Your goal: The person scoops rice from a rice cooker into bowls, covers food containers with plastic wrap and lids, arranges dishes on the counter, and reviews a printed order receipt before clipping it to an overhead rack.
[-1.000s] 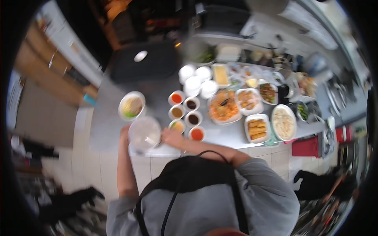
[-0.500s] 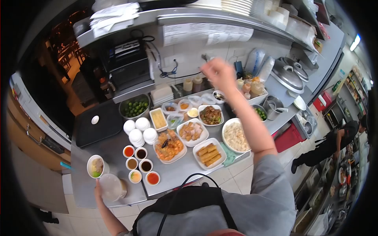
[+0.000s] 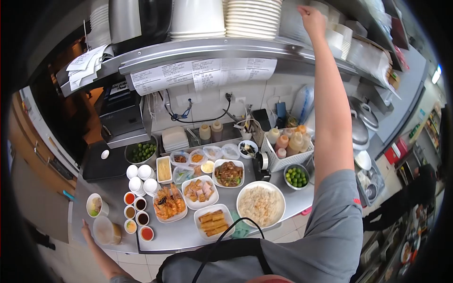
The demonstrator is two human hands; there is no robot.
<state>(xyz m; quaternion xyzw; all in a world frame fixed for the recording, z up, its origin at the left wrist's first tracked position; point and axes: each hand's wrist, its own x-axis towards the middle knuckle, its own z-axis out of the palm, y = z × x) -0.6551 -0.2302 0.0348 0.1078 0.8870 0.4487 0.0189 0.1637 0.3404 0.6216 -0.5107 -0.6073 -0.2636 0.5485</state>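
Observation:
My left hand (image 3: 86,229) is low on the left, a finger stretched out beside a clear round tub (image 3: 106,230) with light brown contents. Behind that tub stands a white bowl (image 3: 96,205) with noodles and greens. My right hand (image 3: 312,20) is raised to the overhead shelf, fingers curled together in front of stacked clear plastic containers (image 3: 293,23). Whether anything is pinched there is too small to make out. White cups (image 3: 330,40) are stacked to the right of it.
The steel counter (image 3: 179,243) bears sauce cups (image 3: 147,233), lidded white cups (image 3: 136,184), fried rolls (image 3: 213,222), prawns (image 3: 169,203), a rice bowl (image 3: 260,203) and limes (image 3: 296,177). Sauce bottles fill a white basket (image 3: 289,160). Order slips (image 3: 203,74) hang under the shelf edge (image 3: 203,54). A person (image 3: 406,198) stands right.
My right hand has risen from above the counter to the shelf. The view has shifted up, bringing shelf stacks into sight. My left hand stays by the tub.

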